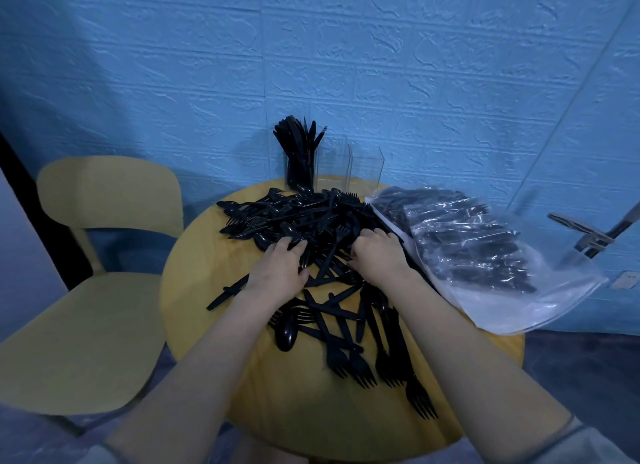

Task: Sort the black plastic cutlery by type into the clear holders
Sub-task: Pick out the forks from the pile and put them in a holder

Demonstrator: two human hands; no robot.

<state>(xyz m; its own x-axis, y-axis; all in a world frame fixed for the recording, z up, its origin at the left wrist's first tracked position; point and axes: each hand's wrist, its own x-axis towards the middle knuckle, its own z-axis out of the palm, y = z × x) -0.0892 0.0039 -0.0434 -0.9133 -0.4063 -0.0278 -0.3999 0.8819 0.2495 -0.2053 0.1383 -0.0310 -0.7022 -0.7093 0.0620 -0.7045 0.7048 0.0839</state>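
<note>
A big heap of black plastic cutlery (294,218) covers the middle of the round yellow table (201,290): spoons, forks and knives mixed together. Several forks (360,366) lie spread toward the near edge. At the table's far side stand clear holders: the left holder (300,166) is packed with black knives, and two clear holders (349,166) to its right look empty. My left hand (280,266) lies palm down on the heap, fingers curled into the pieces. My right hand (377,252) is bunched in the heap too; whether either hand grips a piece is hidden.
A clear plastic bag (485,256) with more black cutlery lies on the table's right side and overhangs the edge. A yellow chair (93,290) stands to the left. A blue textured wall is right behind the holders. A metal stand (588,235) is at far right.
</note>
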